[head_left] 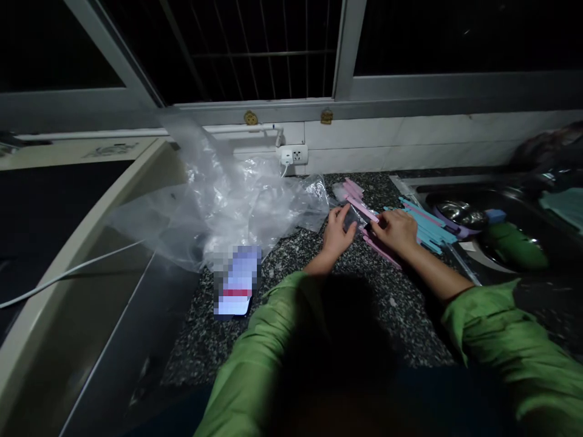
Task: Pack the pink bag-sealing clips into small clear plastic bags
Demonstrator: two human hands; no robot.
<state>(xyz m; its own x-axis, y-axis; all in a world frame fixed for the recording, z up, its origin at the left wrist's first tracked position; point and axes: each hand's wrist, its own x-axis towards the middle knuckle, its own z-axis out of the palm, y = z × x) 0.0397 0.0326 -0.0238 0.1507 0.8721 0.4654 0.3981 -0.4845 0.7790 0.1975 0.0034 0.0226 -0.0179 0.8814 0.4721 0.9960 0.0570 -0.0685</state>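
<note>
Here, toward the worktop's back edge (pixel 381 185), left grip (pixel 337 233) and right grip (pixel 401 230) pinch a clear packet (pixel 354 218) beside pink strips (pixel 353 187).

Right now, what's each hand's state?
Left hand: curled at the clear plastic packet; grip cannot be told.
Right hand: curled by a pink strip; grip cannot be told.

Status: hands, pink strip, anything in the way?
Left hand at clear plastic packet; right hand at pink strip's right end. Strip slants between hands. Crumpled clear plastic heaped left; turquoise strips crowd right hand.
</note>
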